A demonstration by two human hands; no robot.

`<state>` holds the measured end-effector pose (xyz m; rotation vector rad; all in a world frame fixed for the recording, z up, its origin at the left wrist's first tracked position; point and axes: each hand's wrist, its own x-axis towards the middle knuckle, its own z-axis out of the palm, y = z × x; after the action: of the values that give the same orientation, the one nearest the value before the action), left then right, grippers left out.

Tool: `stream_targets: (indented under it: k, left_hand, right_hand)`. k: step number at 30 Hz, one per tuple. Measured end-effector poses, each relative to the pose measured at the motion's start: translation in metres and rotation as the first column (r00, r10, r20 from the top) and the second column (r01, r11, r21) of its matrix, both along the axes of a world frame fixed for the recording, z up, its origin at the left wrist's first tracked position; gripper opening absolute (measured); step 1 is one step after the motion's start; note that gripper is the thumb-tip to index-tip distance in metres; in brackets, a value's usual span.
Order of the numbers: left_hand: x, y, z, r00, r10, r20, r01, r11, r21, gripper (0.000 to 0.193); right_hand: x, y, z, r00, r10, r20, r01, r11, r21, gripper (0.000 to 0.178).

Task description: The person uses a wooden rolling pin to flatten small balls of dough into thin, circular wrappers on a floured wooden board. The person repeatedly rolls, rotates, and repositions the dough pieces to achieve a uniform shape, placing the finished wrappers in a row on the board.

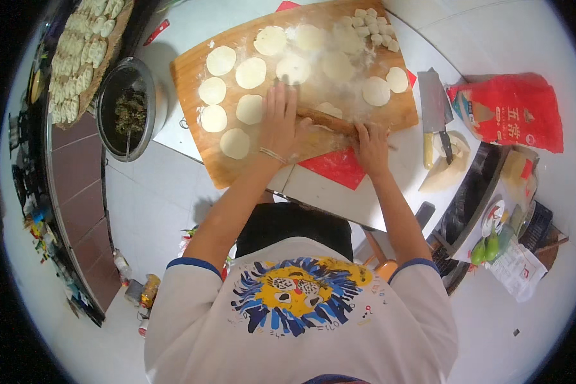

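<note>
A wooden rolling pin (326, 121) lies across the near part of the floured wooden board (192, 83). My left hand (280, 125) is flat at the pin's left end, fingers stretched forward, thumb beside the pin. How much of the pin lies beneath that palm is hidden. Curled over the right end are the fingers of my right hand (371, 147). Just beyond the pin, a dough round (329, 109) shows in part. Several thin round wrappers (250, 73) are spread over the board, and small cut dough pieces (372, 29) cluster at its far right corner.
Left of the board stands a metal bowl (148, 83) of dark filling with a utensil in it. Beyond it, a tray (127, 16) carries rows of dumplings. A red-handled knife (157, 32) lies near the board. At right are a cleaver (432, 102) and a red bag (518, 112).
</note>
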<state>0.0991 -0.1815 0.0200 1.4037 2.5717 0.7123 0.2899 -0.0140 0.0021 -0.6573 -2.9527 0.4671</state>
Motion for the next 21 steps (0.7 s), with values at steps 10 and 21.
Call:
stream_targets:
  k: [10, 21]
  left_hand:
    - [0.028, 0.016, -0.008, 0.930, -0.349, -0.112, 0.366, 0.860, 0.357, 0.038]
    - [0.045, 0.007, -0.005, 0.962, -0.272, -0.015, 0.270, 0.949, 0.163, 0.039]
  right_hand:
    - [0.031, -0.010, 0.030, 0.967, -0.245, -0.071, 0.205, 0.910, -0.360, 0.034]
    - [0.046, -0.018, 0.026, 0.819, -0.572, -0.042, 0.342, 0.545, -0.766, 0.026]
